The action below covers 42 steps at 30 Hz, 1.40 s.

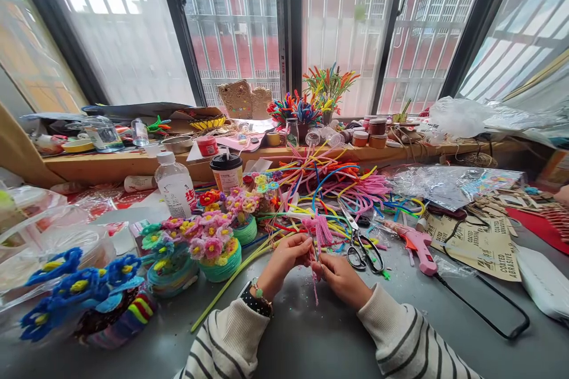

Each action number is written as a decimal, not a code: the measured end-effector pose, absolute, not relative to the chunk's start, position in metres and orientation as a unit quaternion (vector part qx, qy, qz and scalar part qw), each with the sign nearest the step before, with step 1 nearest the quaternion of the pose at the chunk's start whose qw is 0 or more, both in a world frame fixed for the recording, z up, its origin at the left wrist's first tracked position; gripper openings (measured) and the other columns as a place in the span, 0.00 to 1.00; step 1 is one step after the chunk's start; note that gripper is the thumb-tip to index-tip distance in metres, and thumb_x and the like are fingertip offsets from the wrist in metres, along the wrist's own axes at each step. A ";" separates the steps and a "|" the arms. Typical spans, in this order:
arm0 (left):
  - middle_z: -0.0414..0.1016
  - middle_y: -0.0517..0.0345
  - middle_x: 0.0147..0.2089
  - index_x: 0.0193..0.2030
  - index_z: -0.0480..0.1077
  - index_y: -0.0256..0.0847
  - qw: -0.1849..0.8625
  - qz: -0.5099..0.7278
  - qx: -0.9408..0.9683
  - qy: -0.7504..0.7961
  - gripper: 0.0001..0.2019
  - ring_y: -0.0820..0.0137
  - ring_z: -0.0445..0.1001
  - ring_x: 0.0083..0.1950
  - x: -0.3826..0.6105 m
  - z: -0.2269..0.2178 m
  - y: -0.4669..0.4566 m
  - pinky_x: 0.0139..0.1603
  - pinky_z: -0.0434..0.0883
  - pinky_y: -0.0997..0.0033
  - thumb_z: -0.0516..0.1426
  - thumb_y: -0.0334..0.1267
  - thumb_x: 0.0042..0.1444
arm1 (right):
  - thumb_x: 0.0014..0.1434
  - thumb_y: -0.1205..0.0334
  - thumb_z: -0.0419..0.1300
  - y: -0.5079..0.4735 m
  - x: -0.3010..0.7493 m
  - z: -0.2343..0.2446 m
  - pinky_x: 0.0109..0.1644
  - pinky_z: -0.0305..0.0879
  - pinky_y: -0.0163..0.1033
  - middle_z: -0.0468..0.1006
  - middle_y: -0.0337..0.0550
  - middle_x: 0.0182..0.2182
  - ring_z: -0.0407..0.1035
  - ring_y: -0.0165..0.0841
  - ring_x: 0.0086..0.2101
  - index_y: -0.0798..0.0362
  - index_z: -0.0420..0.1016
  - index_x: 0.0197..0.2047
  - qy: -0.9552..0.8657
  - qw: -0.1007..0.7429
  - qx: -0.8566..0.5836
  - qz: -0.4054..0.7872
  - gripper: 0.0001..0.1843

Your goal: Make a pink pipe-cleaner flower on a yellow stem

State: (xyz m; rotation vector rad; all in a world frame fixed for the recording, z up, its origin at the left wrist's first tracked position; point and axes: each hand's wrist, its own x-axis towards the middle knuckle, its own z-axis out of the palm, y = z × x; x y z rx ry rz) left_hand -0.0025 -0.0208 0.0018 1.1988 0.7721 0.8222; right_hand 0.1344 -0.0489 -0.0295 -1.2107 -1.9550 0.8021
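My left hand (287,254) and my right hand (344,277) meet over the grey table, fingertips pinched together. Between them they grip a pink pipe cleaner (316,293), whose end hangs below the fingers. A bunch of pink pipe cleaners (320,230) shows just beyond my fingertips; whether it joins the held piece I cannot tell. To the right of my hands lie black-handled scissors (365,251) and a pink glue gun (420,249). Left of them stand pots of pipe-cleaner flowers, among them a pink-flowered pot (220,260) and a blue-flowered one (115,320).
A heap of coloured pipe cleaners (342,180) spreads behind my hands. A plastic bottle (174,186) and a lidded cup (226,172) stand at the back left. Sandpaper sheets (480,246) and the glue gun's black cord (471,314) lie right. A cluttered sill (249,157) runs below the windows.
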 end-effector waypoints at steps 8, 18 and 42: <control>0.62 0.60 0.21 0.22 0.62 0.34 0.668 0.371 0.543 0.348 0.13 0.79 0.60 0.23 -0.004 0.001 -0.019 0.26 0.57 0.77 0.53 0.43 0.46 | 0.51 0.42 0.42 -0.048 0.136 -0.028 0.26 0.52 0.31 0.64 0.38 0.17 0.57 0.26 0.21 0.55 0.57 0.17 -0.745 0.354 -0.476 0.306 0.25; 0.62 0.61 0.22 0.22 0.62 0.34 0.672 0.366 0.550 0.334 0.12 0.79 0.60 0.23 -0.003 0.001 -0.021 0.27 0.58 0.77 0.52 0.43 0.46 | 0.50 0.40 0.40 -0.048 0.136 -0.028 0.25 0.52 0.30 0.64 0.37 0.17 0.57 0.25 0.21 0.56 0.59 0.18 -0.745 0.364 -0.466 0.309 0.27; 0.59 0.64 0.19 0.22 0.62 0.34 0.582 0.394 0.605 0.374 0.14 0.80 0.56 0.21 -0.001 0.008 -0.021 0.24 0.55 0.78 0.51 0.45 0.46 | 0.51 0.44 0.44 -0.050 0.139 -0.023 0.24 0.50 0.30 0.62 0.36 0.15 0.55 0.24 0.19 0.56 0.59 0.16 -0.737 0.374 -0.470 0.311 0.25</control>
